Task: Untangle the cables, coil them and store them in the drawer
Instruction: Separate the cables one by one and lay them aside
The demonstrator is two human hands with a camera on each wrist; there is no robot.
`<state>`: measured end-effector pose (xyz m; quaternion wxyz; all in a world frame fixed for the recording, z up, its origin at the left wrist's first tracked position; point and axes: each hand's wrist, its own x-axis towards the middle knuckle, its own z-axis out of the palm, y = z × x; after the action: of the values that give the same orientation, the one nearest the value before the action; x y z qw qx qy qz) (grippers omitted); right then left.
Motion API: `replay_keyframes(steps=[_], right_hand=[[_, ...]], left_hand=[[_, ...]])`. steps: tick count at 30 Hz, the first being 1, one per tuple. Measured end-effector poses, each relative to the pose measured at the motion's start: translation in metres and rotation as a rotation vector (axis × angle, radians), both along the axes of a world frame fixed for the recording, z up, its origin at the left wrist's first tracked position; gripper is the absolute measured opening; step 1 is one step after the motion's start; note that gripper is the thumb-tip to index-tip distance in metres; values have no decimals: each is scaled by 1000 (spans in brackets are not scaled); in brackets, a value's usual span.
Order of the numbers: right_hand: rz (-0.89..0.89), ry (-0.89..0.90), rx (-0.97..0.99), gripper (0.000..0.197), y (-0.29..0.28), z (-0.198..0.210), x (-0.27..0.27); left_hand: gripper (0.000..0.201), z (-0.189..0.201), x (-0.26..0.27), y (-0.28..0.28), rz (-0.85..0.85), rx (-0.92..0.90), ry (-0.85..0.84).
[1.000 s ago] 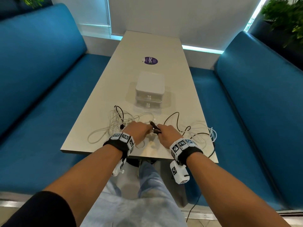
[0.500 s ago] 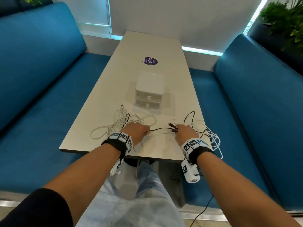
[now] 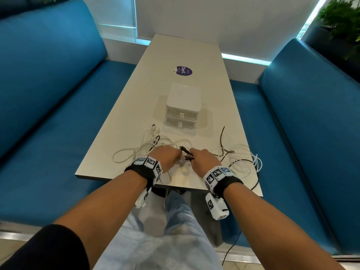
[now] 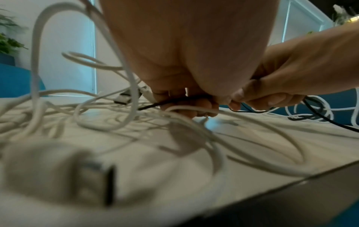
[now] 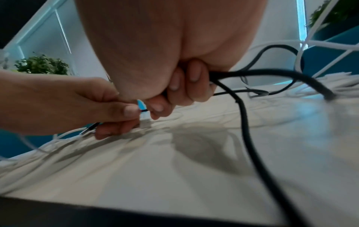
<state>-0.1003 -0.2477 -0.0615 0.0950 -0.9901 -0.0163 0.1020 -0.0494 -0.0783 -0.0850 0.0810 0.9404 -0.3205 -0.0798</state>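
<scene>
Near bench edge, left hand and right hand nearly touch, both pinching thin black cable; its slack trails rightward, nearer the right hand. Tangled white cables lie left. Beyond, white two-drawer plastic box, shut.

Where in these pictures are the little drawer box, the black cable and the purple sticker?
drawer box (image 3: 183, 98): head view, on its flat white top.
black cable (image 5: 243, 122): right wrist view, on the strand hanging from the right hand.
purple sticker (image 3: 182, 71): head view, at the sticker's middle.
</scene>
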Motion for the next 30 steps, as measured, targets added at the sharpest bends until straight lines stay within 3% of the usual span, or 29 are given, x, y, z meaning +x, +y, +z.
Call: replay_keyframes(steps=[6, 13, 19, 22, 30], right_hand=[[-128, 22, -113, 25, -40, 2, -6], [-234, -46, -12, 21, -34, 3, -8], [-38, -45, 159, 25, 5, 5, -4], [-48, -27, 161, 23, 9, 4, -3], [-30, -53, -53, 26, -8, 4, -4]], left_hand=[[28, -5, 8, 11, 17, -115, 117], [25, -4, 4, 3, -16, -41, 40], [21, 2, -1, -7, -10, -30, 84], [20, 5, -2, -7, 2, -44, 93], [26, 7, 2, -2, 49, -162, 110]])
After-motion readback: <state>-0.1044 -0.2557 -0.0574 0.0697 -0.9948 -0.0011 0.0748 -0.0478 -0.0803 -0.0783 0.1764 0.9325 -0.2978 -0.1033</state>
